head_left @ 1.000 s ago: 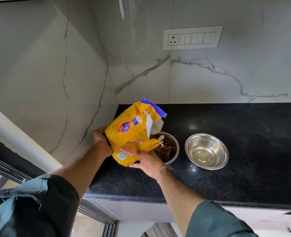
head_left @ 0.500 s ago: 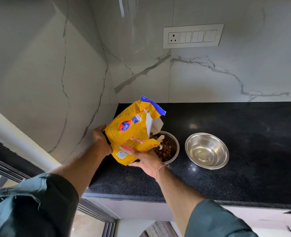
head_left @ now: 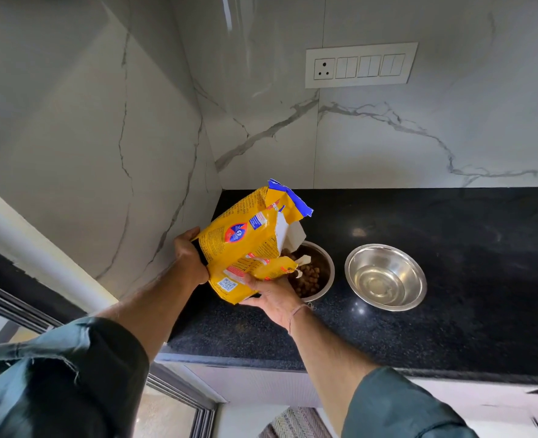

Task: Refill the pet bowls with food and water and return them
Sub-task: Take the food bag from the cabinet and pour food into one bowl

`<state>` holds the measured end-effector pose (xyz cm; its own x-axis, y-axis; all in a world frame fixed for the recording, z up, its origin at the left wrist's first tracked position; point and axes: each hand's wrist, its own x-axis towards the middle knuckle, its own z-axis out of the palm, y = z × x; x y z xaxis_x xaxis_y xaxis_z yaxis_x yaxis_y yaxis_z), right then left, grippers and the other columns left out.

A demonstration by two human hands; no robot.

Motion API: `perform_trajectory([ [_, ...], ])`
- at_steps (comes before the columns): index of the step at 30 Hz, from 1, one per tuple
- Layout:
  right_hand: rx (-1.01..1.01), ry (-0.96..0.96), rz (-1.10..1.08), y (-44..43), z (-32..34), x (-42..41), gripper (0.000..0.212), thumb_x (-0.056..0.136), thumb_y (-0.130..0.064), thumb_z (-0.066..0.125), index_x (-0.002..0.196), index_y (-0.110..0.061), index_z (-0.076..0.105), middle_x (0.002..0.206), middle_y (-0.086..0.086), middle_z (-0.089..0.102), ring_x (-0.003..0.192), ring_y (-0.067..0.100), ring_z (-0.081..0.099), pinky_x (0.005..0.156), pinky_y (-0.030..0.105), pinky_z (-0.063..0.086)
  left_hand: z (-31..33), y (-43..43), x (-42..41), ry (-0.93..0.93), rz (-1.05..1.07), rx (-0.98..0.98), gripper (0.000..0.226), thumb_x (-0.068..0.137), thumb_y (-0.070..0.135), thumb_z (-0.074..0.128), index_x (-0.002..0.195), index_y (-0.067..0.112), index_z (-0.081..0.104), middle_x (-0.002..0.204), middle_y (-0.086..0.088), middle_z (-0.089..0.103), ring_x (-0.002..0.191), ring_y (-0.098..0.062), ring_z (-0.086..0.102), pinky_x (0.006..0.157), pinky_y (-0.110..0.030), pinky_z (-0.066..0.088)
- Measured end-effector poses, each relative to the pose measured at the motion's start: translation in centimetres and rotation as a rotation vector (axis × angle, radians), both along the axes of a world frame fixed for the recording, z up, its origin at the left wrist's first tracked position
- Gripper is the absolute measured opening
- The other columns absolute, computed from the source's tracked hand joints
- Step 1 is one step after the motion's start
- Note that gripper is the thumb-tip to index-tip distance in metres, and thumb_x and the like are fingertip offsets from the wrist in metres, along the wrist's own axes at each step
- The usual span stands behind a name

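A yellow pet food bag [head_left: 245, 241] with a blue torn top is tilted over a steel food bowl [head_left: 326, 273], its open mouth facing the bowl. Brown kibble [head_left: 308, 278] lies in that bowl. My left hand [head_left: 188, 257] grips the bag's left side. My right hand [head_left: 271, 294] holds the bag from underneath at its lower corner, in front of the bowl. To the right stands a second steel bowl [head_left: 386, 276] with clear water in its bottom. Both bowls sit on the black stone counter [head_left: 435, 327], near its left back corner.
Marble walls close the counter at the back and left. A white socket and switch plate [head_left: 361, 64] is on the back wall. The counter's front edge [head_left: 293, 363] runs below my arms. A window frame lies at lower left, a striped mat [head_left: 296, 423] on the floor.
The bag and both hands have barely moved, rising slightly. A little more kibble shows in the bowl than one second ago.
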<state>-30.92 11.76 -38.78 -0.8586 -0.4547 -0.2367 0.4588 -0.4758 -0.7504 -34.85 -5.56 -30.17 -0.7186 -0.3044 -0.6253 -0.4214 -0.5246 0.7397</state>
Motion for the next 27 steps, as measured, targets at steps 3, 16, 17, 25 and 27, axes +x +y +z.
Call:
perform_trajectory([
  [3, -0.012, 0.0, 0.008, -0.1, 0.22, 0.01, 0.079, 0.076, -0.011, 0.083, 0.146, -0.028, 0.05, 0.14, 0.005, 0.065, 0.134, 0.036, 0.055, 0.103, 0.074, 0.041, 0.33, -0.06, 0.05, -0.017, 0.001, -0.008, 0.036, 0.093, 0.051, 0.049, 0.106, 0.027, 0.072, 0.104, -0.011, 0.077, 0.094, -0.03, 0.069, 0.079, -0.039, 0.054],
  [16, 0.005, 0.0, -0.023, -0.12, 0.53, 0.41, 0.062, 0.085, -0.005, 0.077, 0.138, -0.029, 0.056, 0.138, 0.004, 0.067, 0.13, 0.035, 0.058, 0.101, 0.073, 0.044, 0.35, -0.24, 0.18, -0.006, 0.008, 0.013, 0.034, 0.096, 0.049, 0.048, 0.104, 0.026, 0.072, 0.104, -0.013, 0.075, 0.097, -0.031, 0.068, 0.081, -0.04, 0.053],
  [17, 0.004, -0.001, -0.026, -0.1, 0.52, 0.42, 0.062, 0.084, -0.005, 0.077, 0.137, -0.029, 0.056, 0.138, 0.005, 0.067, 0.13, 0.036, 0.058, 0.102, 0.074, 0.043, 0.28, -0.29, 0.11, -0.008, 0.011, 0.012, 0.034, 0.096, 0.049, 0.048, 0.106, 0.027, 0.072, 0.105, -0.013, 0.075, 0.099, -0.031, 0.069, 0.083, -0.04, 0.053],
  [25, 0.006, 0.004, -0.034, -0.19, 0.68, 0.52, 0.055, 0.091, 0.001, 0.071, 0.134, -0.031, 0.057, 0.137, 0.005, 0.067, 0.129, 0.035, 0.059, 0.103, 0.074, 0.042, 0.0, -0.52, -0.19, 0.012, 0.022, -0.012, 0.04, 0.095, 0.048, 0.049, 0.116, 0.025, 0.073, 0.107, -0.014, 0.076, 0.099, -0.032, 0.069, 0.089, -0.043, 0.053],
  [27, 0.005, 0.008, -0.033, -0.13, 0.61, 0.46, 0.056, 0.091, -0.001, 0.072, 0.135, -0.032, 0.057, 0.137, 0.004, 0.067, 0.13, 0.035, 0.059, 0.102, 0.074, 0.043, 0.04, -0.52, -0.24, 0.016, 0.017, -0.022, 0.041, 0.096, 0.049, 0.048, 0.117, 0.025, 0.073, 0.107, -0.014, 0.076, 0.1, -0.033, 0.069, 0.091, -0.044, 0.053],
])
